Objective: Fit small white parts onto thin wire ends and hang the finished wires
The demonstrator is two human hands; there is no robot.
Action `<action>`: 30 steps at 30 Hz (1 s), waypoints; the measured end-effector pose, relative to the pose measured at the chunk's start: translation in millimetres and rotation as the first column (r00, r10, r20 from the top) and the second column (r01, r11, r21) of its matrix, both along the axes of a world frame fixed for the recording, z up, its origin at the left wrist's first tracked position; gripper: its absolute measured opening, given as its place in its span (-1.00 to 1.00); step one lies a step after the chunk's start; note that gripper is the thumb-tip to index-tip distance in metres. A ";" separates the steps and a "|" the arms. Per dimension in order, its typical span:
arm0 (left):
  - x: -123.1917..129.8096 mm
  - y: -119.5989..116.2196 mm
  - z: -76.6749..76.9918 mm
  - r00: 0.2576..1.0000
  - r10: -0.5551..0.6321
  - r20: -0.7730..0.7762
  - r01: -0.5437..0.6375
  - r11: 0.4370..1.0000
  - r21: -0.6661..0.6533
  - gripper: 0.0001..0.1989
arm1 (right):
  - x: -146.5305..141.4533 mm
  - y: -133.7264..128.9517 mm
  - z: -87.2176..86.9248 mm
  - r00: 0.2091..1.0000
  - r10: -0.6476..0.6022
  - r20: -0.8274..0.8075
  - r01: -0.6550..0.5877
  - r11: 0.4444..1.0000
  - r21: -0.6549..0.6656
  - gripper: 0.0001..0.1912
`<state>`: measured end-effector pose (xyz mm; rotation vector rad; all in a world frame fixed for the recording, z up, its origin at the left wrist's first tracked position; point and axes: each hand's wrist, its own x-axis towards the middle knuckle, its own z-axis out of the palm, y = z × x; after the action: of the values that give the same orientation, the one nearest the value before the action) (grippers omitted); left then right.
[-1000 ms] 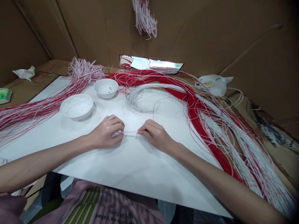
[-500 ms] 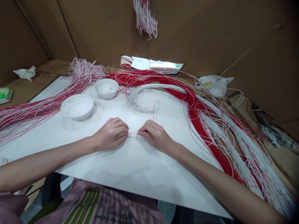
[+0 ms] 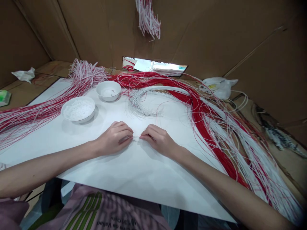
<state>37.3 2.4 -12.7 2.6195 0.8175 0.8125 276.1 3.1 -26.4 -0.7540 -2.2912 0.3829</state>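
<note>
Nearest my view: left hand (image 3: 114, 139) and right hand (image 3: 157, 139), each with thumb and fingers pinched together on a fine strand (image 3: 136, 136), its short span between the fingertips. Two-handed hold; I judge it calls for light, even tension. Beyond: white-filled bowl (image 3: 78, 109); farther, second bowl (image 3: 108, 90).

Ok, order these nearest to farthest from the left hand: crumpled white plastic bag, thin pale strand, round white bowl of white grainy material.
1. Thin pale strand, between left hand and right hand.
2. White bowl, ahead and left.
3. Plastic bag, far back right.
</note>
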 end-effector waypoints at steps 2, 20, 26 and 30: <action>-0.4 -1.1 1.5 1.000 0.012 0.015 -0.012 1.000 -0.002 -0.94 | 0.0 0.0 -0.6 1.000 -0.002 -0.003 0.002 1.000 0.000 -0.85; 5.7 -0.8 0.2 1.000 -0.005 -0.031 0.006 0.999 0.033 -0.91 | -1.2 -1.5 -1.1 1.000 -0.005 -0.006 0.005 1.000 0.030 -0.82; 14.3 -0.2 -6.5 0.994 -0.109 -0.029 0.112 0.983 0.145 -0.84 | 0.2 -2.3 -1.3 1.000 0.001 -0.005 -0.001 1.000 0.021 -0.80; 12.1 0.1 -5.1 0.997 -0.074 -0.017 0.076 0.988 0.136 -0.87 | -0.2 -3.4 1.4 1.000 0.000 -0.004 0.000 1.000 0.023 -0.82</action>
<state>49.4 2.5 -17.8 2.7586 0.6840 0.8608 276.0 -0.3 -25.0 -0.7412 -2.2886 0.3568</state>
